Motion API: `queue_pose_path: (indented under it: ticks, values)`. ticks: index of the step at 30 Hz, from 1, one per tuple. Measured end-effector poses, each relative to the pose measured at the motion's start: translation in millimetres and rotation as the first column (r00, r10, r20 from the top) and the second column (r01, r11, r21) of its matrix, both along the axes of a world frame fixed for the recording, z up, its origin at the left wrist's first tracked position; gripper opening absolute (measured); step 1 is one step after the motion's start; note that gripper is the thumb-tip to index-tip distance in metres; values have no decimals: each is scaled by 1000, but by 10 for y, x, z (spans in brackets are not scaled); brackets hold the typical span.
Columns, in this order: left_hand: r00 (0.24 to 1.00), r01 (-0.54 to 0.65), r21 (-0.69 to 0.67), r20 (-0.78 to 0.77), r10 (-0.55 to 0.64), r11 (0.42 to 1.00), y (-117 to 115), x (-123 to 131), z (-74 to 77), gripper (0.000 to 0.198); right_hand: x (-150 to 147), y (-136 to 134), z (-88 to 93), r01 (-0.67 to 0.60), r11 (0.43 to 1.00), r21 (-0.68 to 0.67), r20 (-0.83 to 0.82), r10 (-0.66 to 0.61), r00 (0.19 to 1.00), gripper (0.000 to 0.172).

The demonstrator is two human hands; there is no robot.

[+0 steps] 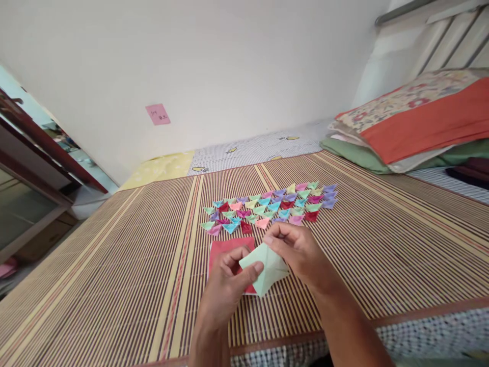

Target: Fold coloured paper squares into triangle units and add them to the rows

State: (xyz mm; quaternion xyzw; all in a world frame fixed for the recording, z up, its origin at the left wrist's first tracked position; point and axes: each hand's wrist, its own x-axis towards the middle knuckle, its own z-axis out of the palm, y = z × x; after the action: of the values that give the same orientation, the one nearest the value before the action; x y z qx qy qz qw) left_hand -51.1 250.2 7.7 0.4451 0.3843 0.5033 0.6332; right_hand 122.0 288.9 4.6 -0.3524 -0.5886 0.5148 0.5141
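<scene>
A pale green sheet of origami paper (269, 267) with crease lines is held up between both hands. My left hand (229, 278) pinches its left corner, thumb on the near face. At the upper corner, my right hand (292, 250) grips the sheet between thumb and fingers. Behind and below my left hand lies a red sheet of paper (229, 247), partly covered by the hand and the green sheet; white shows along its edge. Beyond the hands, several rows of small folded paper pieces (263, 210) in many colours lie on the striped mat.
The striped bamboo mat (153, 265) covers the bed, with checked cloth (252, 148) along the wall side. Folded bedding (416, 122) is stacked at the right. A pink note (158, 114) is on the wall. An open doorway (72, 148) stands at the left.
</scene>
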Motion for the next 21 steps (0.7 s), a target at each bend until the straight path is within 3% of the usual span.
queue_pose_path:
  ticks: [2, 5, 7, 9, 13, 16, 21]
  values:
    - [1000, -5, 8, -14, 5, 1000, 1, -10, -16, 35, 37, 24, -3, 77, 997, 26, -23, -76, 997, 26]
    - [979, -200, -19, 42, 201, 980, 37, -11, -70, 29, 92, 74, -38, 187, 981, 59, -89, -182, 979, 28]
    - [931, -342, -48, 118, 346, 938, 70, 8, -97, 27, 94, 103, -76, 165, 986, 30, -117, -161, 980, 33]
    - [883, -409, -83, 217, 417, 909, 96, 43, -101, 28, 43, 116, -119, 47, 998, -45, -112, -52, 992, 34]
    - [827, -428, -125, 345, 443, 895, 121, 121, -69, 35, -169, 87, -196, -157, 975, -159, -96, 143, 985, 31]
    - [820, -414, -145, 368, 438, 899, 131, 127, -62, 36, -274, 51, -209, -128, 982, -136, -108, 114, 988, 29]
    - [892, -312, -124, 302, 336, 942, 122, 77, -90, 36, -212, 26, -150, -11, 998, -64, -123, 3, 992, 22]
